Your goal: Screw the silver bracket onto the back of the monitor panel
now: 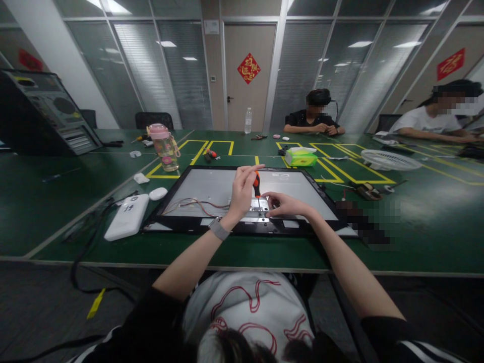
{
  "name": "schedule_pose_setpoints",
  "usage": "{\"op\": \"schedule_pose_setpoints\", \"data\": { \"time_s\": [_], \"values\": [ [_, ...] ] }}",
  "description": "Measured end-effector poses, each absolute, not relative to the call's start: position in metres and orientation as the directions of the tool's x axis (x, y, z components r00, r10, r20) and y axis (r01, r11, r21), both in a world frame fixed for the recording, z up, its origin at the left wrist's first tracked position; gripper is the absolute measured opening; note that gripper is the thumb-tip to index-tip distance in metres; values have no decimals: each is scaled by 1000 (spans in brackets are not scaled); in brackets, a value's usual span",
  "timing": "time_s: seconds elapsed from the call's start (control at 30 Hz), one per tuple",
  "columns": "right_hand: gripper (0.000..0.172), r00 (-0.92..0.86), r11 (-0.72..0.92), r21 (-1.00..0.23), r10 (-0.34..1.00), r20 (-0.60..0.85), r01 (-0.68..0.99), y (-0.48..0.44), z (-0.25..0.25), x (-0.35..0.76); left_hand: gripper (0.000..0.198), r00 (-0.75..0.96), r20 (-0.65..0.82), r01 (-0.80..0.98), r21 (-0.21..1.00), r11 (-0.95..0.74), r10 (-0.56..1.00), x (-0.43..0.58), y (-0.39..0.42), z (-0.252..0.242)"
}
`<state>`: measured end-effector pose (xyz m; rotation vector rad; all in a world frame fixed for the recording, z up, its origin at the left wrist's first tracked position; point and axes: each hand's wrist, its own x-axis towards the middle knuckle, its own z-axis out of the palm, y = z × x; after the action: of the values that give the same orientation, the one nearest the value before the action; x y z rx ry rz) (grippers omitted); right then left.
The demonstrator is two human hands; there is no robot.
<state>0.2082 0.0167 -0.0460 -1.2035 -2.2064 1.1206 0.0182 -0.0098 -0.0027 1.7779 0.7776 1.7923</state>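
A screwdriver (pixel 257 184) with an orange and black handle stands upright, its thin shaft meeting a small silver metal bracket (pixel 258 207). My left hand (pixel 243 190) is closed against the handle, index finger stretched over its top. On the right, my right hand (pixel 288 205) curls its thumb and fingers at the bracket's edge, close to the shaft; the exact contact is hard to see. Beneath both hands lies a flat display panel (pixel 204 182) with a black frame and grey back. Thin wires (pixel 196 202) run from the bracket leftward over the panel.
Left of the panel are a white power bank (pixel 127 218), a white case (pixel 158 193) and a pink-lidded bottle (pixel 165 148). Behind it sits a green tissue pack (pixel 301 157). A round white grille (pixel 390 160) lies right. Two people sit across the green table (pixel 227 252).
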Motion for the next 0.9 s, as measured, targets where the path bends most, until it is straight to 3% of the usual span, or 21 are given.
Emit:
{"op": "schedule_pose_setpoints", "data": {
  "time_s": [0.17, 0.33, 0.5, 0.8, 0.9],
  "values": [
    [67, -560, 309, -798, 828, -42, 517, 16, -46, 208, 24, -1, 697, -28, 717, -697, 717, 17, -6, -4],
    [69, -571, 316, -794, 820, -47, 519, 18, -46, 208, 14, -35, 732, 41, 681, -731, 680, 18, -8, -4],
    [69, -569, 311, -803, 821, -41, 508, 19, -47, 209, 26, 89, 753, 30, 652, -757, 652, 10, -3, 1],
    [71, -572, 321, -797, 820, -37, 512, 17, -45, 208, 9, 1, 713, 63, 700, -712, 701, 12, -5, 3],
    [69, -570, 310, -801, 820, -46, 512, 18, -46, 208, 11, 84, 708, 25, 702, -712, 701, 9, -3, 4]
  ]
}}
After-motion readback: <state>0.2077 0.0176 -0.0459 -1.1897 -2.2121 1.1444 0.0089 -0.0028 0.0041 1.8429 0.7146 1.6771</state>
